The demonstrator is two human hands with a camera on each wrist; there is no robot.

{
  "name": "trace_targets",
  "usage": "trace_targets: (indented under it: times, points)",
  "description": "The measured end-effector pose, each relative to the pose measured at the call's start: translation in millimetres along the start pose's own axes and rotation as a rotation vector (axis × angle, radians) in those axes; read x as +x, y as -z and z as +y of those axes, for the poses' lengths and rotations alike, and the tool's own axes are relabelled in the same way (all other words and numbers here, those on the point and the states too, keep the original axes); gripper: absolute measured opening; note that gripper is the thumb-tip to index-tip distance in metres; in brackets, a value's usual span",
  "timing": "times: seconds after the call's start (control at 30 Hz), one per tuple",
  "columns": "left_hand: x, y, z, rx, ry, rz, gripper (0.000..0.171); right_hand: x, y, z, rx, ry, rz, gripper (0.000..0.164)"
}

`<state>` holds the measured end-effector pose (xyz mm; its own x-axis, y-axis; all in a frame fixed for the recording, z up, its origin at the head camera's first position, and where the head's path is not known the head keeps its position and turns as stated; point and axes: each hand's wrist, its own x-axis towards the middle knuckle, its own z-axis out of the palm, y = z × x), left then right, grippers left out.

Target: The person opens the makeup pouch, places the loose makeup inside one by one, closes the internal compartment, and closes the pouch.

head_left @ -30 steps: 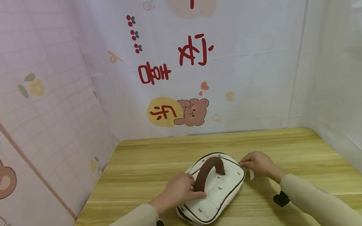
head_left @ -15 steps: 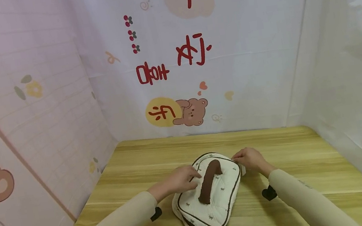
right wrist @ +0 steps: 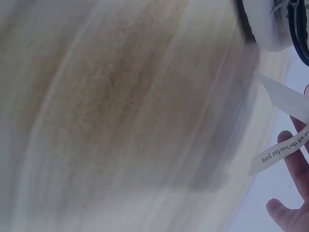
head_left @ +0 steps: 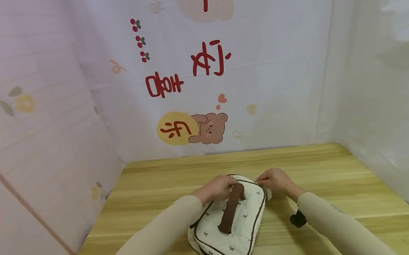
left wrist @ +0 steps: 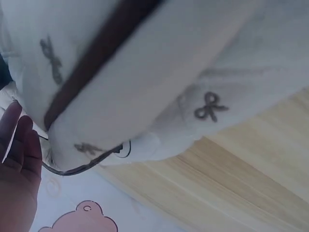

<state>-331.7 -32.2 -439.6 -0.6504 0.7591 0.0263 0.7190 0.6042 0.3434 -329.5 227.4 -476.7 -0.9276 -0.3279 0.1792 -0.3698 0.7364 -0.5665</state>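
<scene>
A cream quilted toiletry bag (head_left: pixel 240 232) with dark piping, small bow prints and a brown carry handle (head_left: pixel 231 211) lies on the table. My left hand (head_left: pixel 217 188) is at its far left edge beside the handle's far end; in the left wrist view the fingers (left wrist: pixel 30 147) look fairly straight against the bag, thumb hidden. At the far right corner my right hand (head_left: pixel 276 180) pinches the ribbon pull of the zipper. Its printed white ribbon (right wrist: pixel 280 153) trails across the fingers in the right wrist view; the pinching fingertips are out of that frame.
The wood-grain table (head_left: pixel 318 198) extends around the bag. Behind it hangs a white printed cloth (head_left: pixel 279 68), with further cloth walls at left and right. A black wrist strap piece (head_left: pixel 297 219) shows under the right forearm.
The left hand has left the handle's near end and moved forward along the bag's left side. The bag has turned and shifted slightly left and nearer; the right hand has moved left with its corner.
</scene>
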Motion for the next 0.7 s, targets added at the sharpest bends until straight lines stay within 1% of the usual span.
trace_targets:
  times: [0.07, 0.17, 0.3, 0.4, 0.57, 0.63, 0.7]
  points:
    - [1.1, -2.2, -0.7, 0.030, 0.004, -0.018, 0.037, 0, 0, -1, 0.003, 0.021, -0.004, 0.015]
    - [1.0, -4.0, -0.6, 0.042, 0.009, -0.036, 0.038, 1, 0, -2, 0.009, 0.038, -0.009, 0.015]
    - [-2.5, -4.5, -0.6, -0.025, 0.070, -0.062, 0.038, -1, -1, 0, 0.017, 0.022, -0.027, 0.014]
    - [-5.7, -3.5, -1.5, -0.050, 0.105, -0.074, 0.037, -3, -1, 2, 0.033, 0.014, -0.040, 0.013]
    - [-9.9, -1.2, -2.9, -0.035, 0.094, -0.084, 0.038, -8, -3, 5, 0.022, 0.089, -0.032, 0.012]
    - [-11.5, -1.0, -3.6, -0.044, 0.090, -0.089, 0.038, -10, -3, 7, 0.010, 0.135, -0.025, 0.012]
    - [-13.4, -1.3, -4.3, -0.054, 0.097, -0.095, 0.036, -14, -4, 8, 0.012, 0.162, -0.023, 0.012]
